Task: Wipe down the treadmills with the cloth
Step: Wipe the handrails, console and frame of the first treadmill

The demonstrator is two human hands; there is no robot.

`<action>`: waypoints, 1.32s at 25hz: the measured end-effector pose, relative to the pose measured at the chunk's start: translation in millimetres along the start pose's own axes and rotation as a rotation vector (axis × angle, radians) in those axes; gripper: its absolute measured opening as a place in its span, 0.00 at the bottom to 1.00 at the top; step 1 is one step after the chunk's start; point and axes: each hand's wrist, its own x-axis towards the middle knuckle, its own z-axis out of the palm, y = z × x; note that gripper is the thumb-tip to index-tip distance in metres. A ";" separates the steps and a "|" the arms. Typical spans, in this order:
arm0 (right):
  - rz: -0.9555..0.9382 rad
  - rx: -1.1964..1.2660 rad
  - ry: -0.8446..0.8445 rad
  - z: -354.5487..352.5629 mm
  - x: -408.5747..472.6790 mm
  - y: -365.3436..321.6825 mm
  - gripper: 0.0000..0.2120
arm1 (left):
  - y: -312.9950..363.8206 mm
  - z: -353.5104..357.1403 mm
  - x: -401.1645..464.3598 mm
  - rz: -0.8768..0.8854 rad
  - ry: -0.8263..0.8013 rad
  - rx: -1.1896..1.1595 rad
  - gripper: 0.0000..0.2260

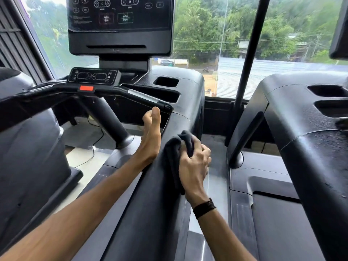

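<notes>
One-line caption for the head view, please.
Right hand grips a dark grey cloth on the black treadmill side rail; left hand rests flat alongside.

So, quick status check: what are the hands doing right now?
Right hand grips cloth, pressed on treadmill side rail. Left hand open, resting along rail's inner edge. Nothing in the way.

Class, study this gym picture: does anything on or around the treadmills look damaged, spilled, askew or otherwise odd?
Nothing looks broken or spilled. The one thing that stands out is a speckled, dusty-looking film on the neighbouring treadmill's side arm, duller than the side arm where the right hand grips the dark cloth. The left hand rests on that arm's inner edge.
</notes>
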 end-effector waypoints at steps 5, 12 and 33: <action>-0.323 -0.345 -0.111 14.2 41.7 -45.0 0.15 | -5.6 -2.2 5.0 0.023 0.076 -0.119 0.55; 0.244 0.053 -0.045 26.4 127.8 6.5 0.21 | -2.6 -3.1 3.4 0.025 0.066 -0.074 0.46; 0.257 0.030 0.040 -10.8 -72.4 18.9 0.19 | -3.0 -45.3 -81.9 -0.028 0.067 -0.340 0.26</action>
